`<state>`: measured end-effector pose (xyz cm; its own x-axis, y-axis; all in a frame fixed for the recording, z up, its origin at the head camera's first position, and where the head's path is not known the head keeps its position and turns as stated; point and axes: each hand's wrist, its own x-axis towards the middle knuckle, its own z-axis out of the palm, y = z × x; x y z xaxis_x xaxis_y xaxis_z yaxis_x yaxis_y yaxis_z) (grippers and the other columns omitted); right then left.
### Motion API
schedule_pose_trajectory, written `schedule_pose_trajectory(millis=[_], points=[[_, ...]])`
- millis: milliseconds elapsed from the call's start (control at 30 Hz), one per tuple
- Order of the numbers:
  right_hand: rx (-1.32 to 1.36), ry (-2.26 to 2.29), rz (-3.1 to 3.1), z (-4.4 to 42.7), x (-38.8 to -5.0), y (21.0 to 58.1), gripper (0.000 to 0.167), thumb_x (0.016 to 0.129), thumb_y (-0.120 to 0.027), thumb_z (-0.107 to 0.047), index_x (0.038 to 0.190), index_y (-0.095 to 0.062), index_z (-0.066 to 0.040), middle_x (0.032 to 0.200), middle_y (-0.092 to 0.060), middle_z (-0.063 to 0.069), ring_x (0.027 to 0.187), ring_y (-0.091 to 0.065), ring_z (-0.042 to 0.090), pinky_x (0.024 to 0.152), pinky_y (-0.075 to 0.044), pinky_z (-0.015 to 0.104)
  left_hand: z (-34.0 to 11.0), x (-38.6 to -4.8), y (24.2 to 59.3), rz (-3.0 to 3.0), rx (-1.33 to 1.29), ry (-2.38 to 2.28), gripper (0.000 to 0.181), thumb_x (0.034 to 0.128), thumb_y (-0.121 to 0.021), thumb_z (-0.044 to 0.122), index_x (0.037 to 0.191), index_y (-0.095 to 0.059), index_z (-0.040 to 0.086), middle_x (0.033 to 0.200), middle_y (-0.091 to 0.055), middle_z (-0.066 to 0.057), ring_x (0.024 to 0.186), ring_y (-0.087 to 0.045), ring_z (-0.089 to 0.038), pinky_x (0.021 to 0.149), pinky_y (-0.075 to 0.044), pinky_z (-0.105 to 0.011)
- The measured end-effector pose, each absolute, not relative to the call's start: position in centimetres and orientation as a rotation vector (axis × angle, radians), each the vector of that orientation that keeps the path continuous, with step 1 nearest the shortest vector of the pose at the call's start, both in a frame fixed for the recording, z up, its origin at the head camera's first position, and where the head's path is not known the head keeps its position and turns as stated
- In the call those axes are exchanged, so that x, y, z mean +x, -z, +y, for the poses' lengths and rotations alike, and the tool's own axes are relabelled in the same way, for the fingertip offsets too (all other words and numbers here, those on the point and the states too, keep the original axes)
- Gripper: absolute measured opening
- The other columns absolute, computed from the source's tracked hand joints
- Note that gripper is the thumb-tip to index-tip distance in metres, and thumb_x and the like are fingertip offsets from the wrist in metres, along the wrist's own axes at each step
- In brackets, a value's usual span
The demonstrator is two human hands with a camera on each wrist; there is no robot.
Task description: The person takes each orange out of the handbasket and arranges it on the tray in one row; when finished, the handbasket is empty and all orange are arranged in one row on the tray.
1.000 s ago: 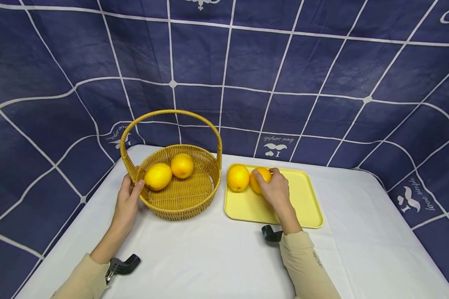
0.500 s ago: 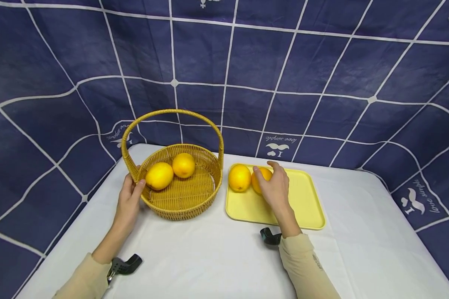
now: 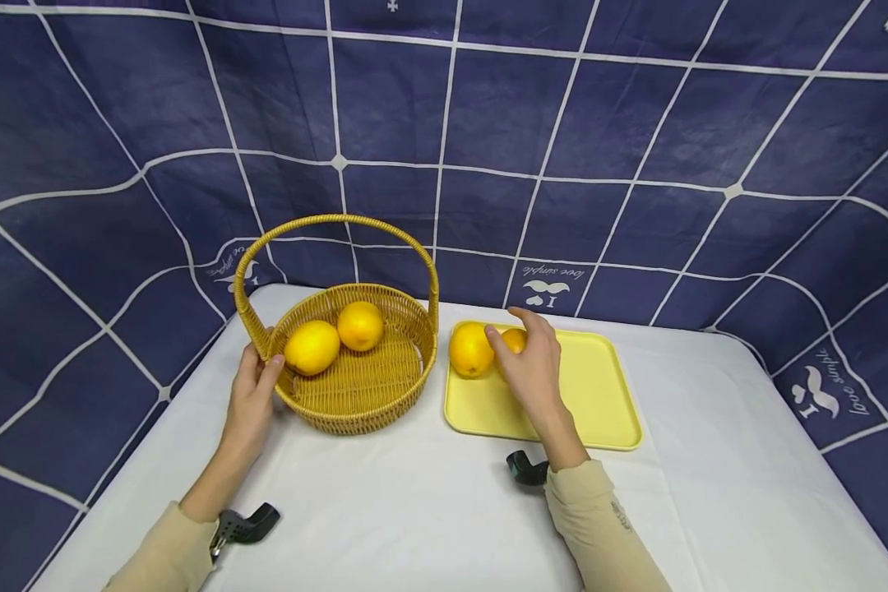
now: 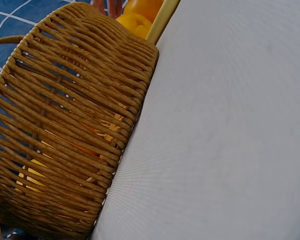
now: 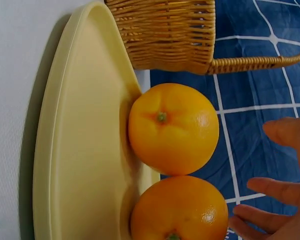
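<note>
My left hand (image 3: 255,395) grips the left rim of a round wicker basket (image 3: 366,411) beside the base of its handle, thumb on the rim. Two oranges (image 3: 361,327) lie inside it. On the yellow tray (image 3: 599,386) sit two more, a left orange (image 3: 470,350) and a right orange (image 3: 515,339), touching each other. Over the right one is my right hand (image 3: 536,370), thumb and fingers spread, partly covering it. From the right wrist, the fingers (image 5: 277,190) show above the oranges, and nothing is held. The left wrist view shows the basket's woven side (image 4: 70,125).
A white cloth (image 3: 414,510) covers the table. Blue fabric with white lines (image 3: 636,140) hangs behind and at both sides. Basket and tray stand close together, the basket's tall handle (image 3: 340,219) arching above it. Each wrist carries a black device (image 3: 247,524).
My right hand has loosened from around the right orange, spread its fingers and shifted slightly left. The oranges on the tray have stayed put. My left hand keeps its grip on the basket.
</note>
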<state>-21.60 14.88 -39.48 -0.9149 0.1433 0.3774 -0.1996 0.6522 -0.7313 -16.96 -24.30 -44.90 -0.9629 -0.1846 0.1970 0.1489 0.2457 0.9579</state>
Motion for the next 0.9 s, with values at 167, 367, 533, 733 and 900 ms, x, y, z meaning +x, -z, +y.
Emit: schedule_pose_trajectory(millis=[167,367,533,733,900], points=[[0.078,-1.148,-2.442,14.5,-21.5,39.5,0.055,0.095,-0.077,-0.035,0.140,-0.066,-0.006,0.140,-0.065,0.014,0.136,-0.052,0.035,0.120,-0.035,0.050,-24.2,-16.7,45.1,-2.261,0.049,1.764,0.058,0.1149,-0.042,0.035,0.168,-0.025,0.017,0.165,-0.041,-0.016,0.141,-0.044,-0.015,0.101,-0.038,-0.003],[0.104,-1.145,-2.427,14.2,-21.3,39.1,0.055,0.094,-0.078,-0.036,0.140,-0.065,-0.008,0.141,-0.065,0.013,0.136,-0.053,0.035,0.120,-0.036,0.051,-24.1,-16.7,44.9,-2.245,0.035,1.773,0.058,0.1150,-0.042,0.035,0.167,-0.026,0.015,0.164,-0.041,-0.017,0.142,-0.043,-0.016,0.102,-0.038,-0.004],[0.124,-1.156,-2.430,14.1,-21.0,39.0,0.055,0.094,-0.078,-0.035,0.140,-0.066,-0.007,0.142,-0.064,0.013,0.136,-0.053,0.035,0.119,-0.036,0.051,-24.1,-16.9,45.0,-2.249,0.036,1.782,0.058,0.1149,-0.042,0.034,0.168,-0.025,0.015,0.166,-0.039,-0.017,0.146,-0.041,-0.022,0.103,-0.037,-0.003],[0.155,-1.149,-2.420,13.9,-20.9,39.0,0.055,0.094,-0.078,-0.034,0.141,-0.066,-0.008,0.139,-0.066,0.013,0.125,-0.059,0.038,0.110,-0.044,0.050,-24.0,-17.1,45.1,-2.251,0.007,1.770,0.058,0.1151,-0.042,0.033,0.167,-0.026,0.014,0.165,-0.040,-0.017,0.147,-0.041,-0.024,0.104,-0.037,-0.004],[0.191,-1.142,-2.406,13.7,-21.0,38.8,0.054,0.094,-0.078,-0.034,0.139,-0.067,-0.008,0.137,-0.068,0.013,0.121,-0.060,0.038,0.107,-0.046,0.048,-24.0,-17.0,45.0,-2.241,0.030,1.764,0.057,0.1151,-0.041,0.032,0.167,-0.027,0.015,0.166,-0.039,-0.016,0.146,-0.042,-0.020,0.104,-0.037,-0.004]])
